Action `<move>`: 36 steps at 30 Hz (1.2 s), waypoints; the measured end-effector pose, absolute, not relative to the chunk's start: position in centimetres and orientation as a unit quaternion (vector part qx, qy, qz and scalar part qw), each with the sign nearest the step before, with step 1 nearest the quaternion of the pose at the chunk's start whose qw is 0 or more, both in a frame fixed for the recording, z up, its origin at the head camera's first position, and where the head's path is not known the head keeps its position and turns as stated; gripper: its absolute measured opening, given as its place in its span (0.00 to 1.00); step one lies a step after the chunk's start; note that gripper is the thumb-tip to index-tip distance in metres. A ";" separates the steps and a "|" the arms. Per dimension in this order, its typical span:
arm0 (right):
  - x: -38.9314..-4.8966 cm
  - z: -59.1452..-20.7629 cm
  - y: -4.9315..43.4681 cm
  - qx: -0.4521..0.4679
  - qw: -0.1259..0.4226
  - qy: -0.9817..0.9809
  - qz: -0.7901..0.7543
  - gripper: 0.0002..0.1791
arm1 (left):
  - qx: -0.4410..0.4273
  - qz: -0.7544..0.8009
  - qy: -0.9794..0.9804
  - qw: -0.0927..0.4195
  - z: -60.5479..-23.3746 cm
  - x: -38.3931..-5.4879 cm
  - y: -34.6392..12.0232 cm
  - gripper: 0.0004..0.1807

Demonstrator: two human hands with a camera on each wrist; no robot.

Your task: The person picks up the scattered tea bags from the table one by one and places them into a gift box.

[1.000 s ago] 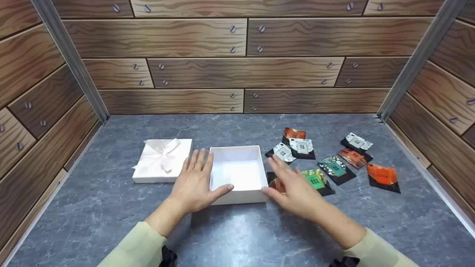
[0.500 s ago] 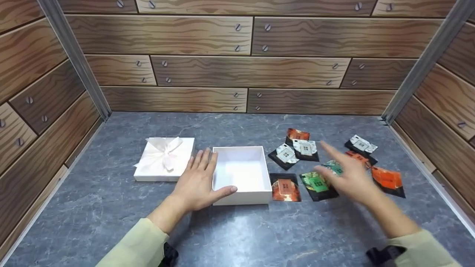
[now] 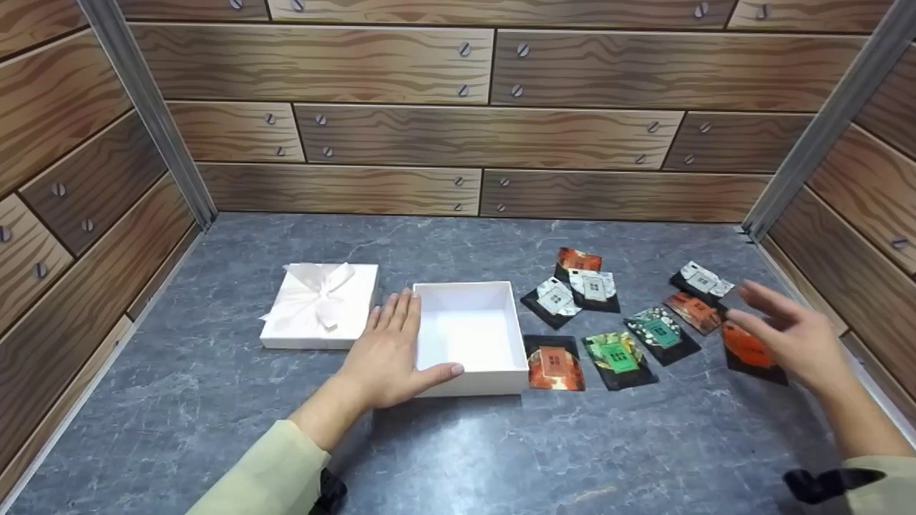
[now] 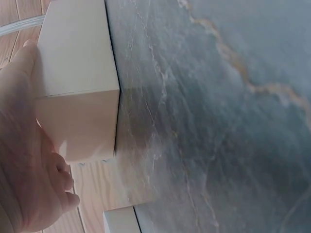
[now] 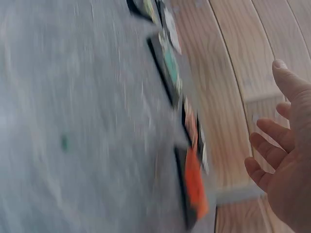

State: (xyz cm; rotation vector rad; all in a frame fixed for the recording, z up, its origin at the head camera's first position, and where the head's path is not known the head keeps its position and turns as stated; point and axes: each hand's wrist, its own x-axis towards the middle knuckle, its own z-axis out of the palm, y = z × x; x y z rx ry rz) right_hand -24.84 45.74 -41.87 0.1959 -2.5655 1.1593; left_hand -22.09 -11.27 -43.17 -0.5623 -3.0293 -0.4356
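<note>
My left hand point(image 3: 390, 357) lies with straight fingers along the left side of the white open box point(image 3: 471, 383), its thumb over the near edge. The left wrist view shows that hand point(image 4: 29, 141) against the box wall point(image 4: 80, 116). Over the far right of the table, my right hand point(image 3: 798, 340) hovers with relaxed fingers, holding nothing. Below it lies an orange and black sachet point(image 3: 748, 347), partly hidden by the hand. Close by are a brownish-orange sachet point(image 3: 695, 309) and a white and black sachet point(image 3: 703, 280). In the right wrist view the hand point(image 5: 286, 145) is apart from the sachets.
A white lid with a ribbon bow point(image 3: 322, 297) lies left of the box. Between the box and my right hand are several more flat sachets, among them a green one point(image 3: 619, 360), a teal one point(image 3: 660, 334) and an orange-red one point(image 3: 554, 363). Wood-patterned walls enclose the table.
My right hand has left the box's right side and moved across to the far-right sachets. My left hand stays at the box. The view has shifted slightly.
</note>
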 end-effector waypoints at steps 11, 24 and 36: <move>-24.8 -45.0 52.4 -0.024 0.096 -0.930 0.354 0.38 | -0.180 -0.148 -0.972 0.019 -43.5 -22.2 -11.3 0.71; -25.0 -46.9 53.6 -0.011 -0.018 -0.928 0.372 0.46 | -0.179 -0.151 -0.972 0.018 -43.8 -22.2 -11.3 0.69; -25.0 -47.6 53.7 0.039 0.007 -0.938 0.345 0.43 | -0.175 -0.155 -0.972 0.007 -43.6 -22.2 -11.2 0.71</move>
